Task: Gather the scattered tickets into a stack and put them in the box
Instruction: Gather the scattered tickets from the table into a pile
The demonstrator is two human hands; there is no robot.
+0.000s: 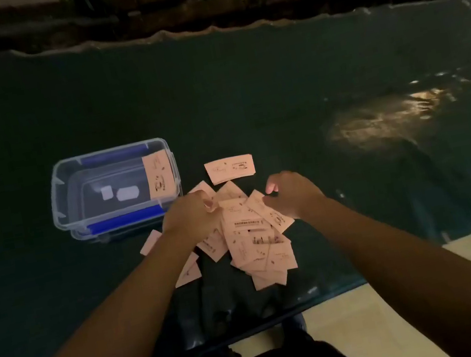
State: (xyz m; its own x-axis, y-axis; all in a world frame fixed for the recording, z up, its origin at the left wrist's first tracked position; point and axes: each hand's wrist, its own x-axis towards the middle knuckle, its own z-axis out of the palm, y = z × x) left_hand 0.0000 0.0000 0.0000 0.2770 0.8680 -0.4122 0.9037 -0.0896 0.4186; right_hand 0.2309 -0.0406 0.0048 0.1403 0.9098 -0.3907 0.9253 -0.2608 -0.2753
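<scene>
Reaching over the near edge of the table (30, 126), both hands work at the far side of the loose pile of tickets (254, 238), which suits raking the slips together toward the body. The left hand (191, 214) is curled, its fingertips apparently pinching the edge of a ticket, though the grip itself is hidden behind the knuckles. The right hand (291, 192) is half curled with fingers bent down onto the heap; whether it holds a slip I cannot tell. Most tickets overlap between the wrists, a few poke out under the left forearm, and one lies apart (230, 169) just beyond the hands. The box (115, 188) sits open toward the left, close to the pile for a short carry, with one ticket (159, 174) propped at its right end. Dim light blurs the print, and two pale patches on the box floor cannot be made out.
</scene>
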